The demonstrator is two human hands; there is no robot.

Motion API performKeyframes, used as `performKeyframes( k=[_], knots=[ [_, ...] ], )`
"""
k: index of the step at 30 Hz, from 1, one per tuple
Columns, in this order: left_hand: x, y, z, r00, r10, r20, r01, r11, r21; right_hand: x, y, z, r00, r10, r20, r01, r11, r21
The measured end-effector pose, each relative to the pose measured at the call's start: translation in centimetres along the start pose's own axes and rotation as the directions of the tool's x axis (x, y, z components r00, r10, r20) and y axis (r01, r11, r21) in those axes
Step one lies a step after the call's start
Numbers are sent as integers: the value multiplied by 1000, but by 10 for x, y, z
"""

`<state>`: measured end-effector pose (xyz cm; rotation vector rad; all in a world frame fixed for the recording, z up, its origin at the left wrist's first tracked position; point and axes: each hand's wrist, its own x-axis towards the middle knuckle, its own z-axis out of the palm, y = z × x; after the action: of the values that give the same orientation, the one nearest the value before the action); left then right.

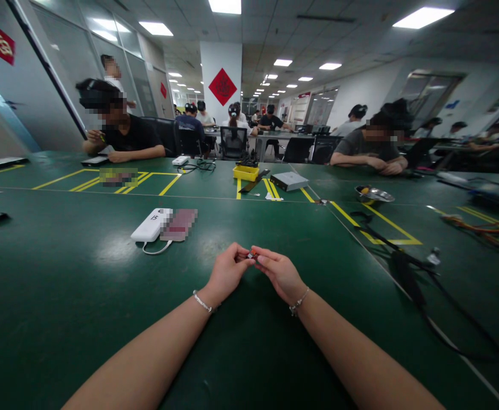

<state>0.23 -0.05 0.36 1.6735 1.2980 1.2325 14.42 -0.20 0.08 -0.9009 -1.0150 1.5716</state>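
Where the two hands meet above the table, a small orange part (253,252) is pinched between the fingertips. The left hand (227,274) has its fingers curled in and closed on the left end of the part, and the right hand (280,274) is closed in the same way on the right end, so the fingertips of both hands almost touch. The part is very small; I see only a bright orange spot with something dark beside it, and its shape is too small to tell. It seems to lie across, from one hand to the other, but which end points where I cannot tell. Each wrist wears a thin silver bracelet.

The hands are just above a dark green matte table (82,296) marked with yellow tape lines (377,225). A white rectangular power bank (151,225) with a white cable lies beyond the left hand, well apart from it. Farther back stand a yellow plastic tray (245,172) and a flat grey box (289,181), and to the right a round metal dish (374,195) and black cables (407,273). Other people sit at the far edges of the table. The room is a long office with ceiling lamps and a red diamond sign (222,86) on a white pillar.
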Motion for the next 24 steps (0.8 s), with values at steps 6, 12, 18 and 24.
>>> performKeyframes(
  k=[6, 12, 18, 24],
  knots=[
    [-2, 0, 1, 994, 19, 104, -21, 1000, 9, 0, 0, 6, 995, -101, -23, 95, 981, -172],
    [-3, -4, 3, 978, 85, 193, -96, 994, 47, 15, -21, -30, 947, -224, -231, 103, 891, -442],
    [2, -12, -3, 995, 57, 82, -71, 981, 182, 9, -67, -142, 703, -469, -534, -338, 440, -832],
    [4, -18, -3, 998, 28, 58, -41, 972, 231, -7, -74, -209, 464, -395, -793, -717, 358, -598]
  ],
)
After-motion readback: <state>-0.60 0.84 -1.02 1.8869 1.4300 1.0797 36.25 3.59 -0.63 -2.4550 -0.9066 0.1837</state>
